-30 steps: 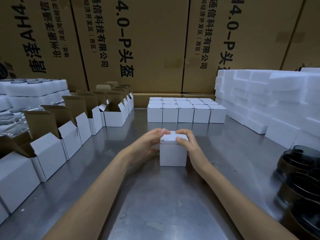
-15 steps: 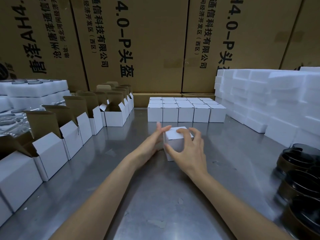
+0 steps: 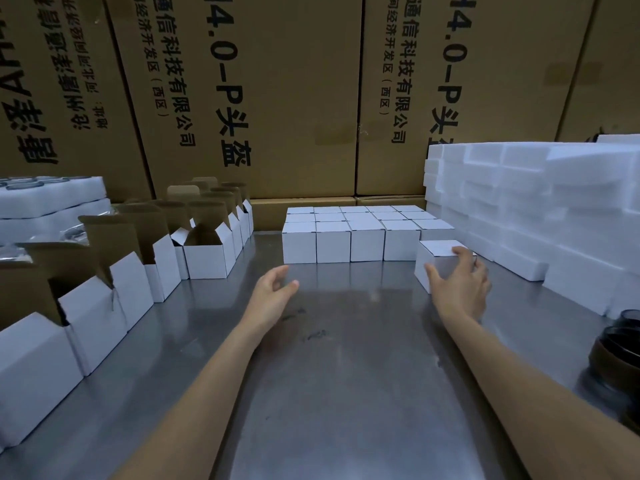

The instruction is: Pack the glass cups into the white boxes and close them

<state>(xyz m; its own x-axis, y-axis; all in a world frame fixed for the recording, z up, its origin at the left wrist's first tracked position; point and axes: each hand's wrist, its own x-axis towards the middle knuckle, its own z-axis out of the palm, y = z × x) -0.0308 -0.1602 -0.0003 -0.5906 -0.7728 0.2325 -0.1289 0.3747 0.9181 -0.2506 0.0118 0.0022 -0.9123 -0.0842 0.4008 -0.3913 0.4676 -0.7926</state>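
At the right end of the closed-box row, I see my right hand (image 3: 459, 284) gripping the small closed white cardboard box (image 3: 437, 261), just beside its neighbours; my left hand (image 3: 273, 292) hovers empty, fingers relaxed.

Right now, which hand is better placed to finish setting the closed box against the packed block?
Right. The right hand already grips the closed box beside the block of closed boxes; the left hand hovers open above the table, holding nothing.

Closed box (image 3: 437, 258) now rightward, left hand (image 3: 273, 296) off.
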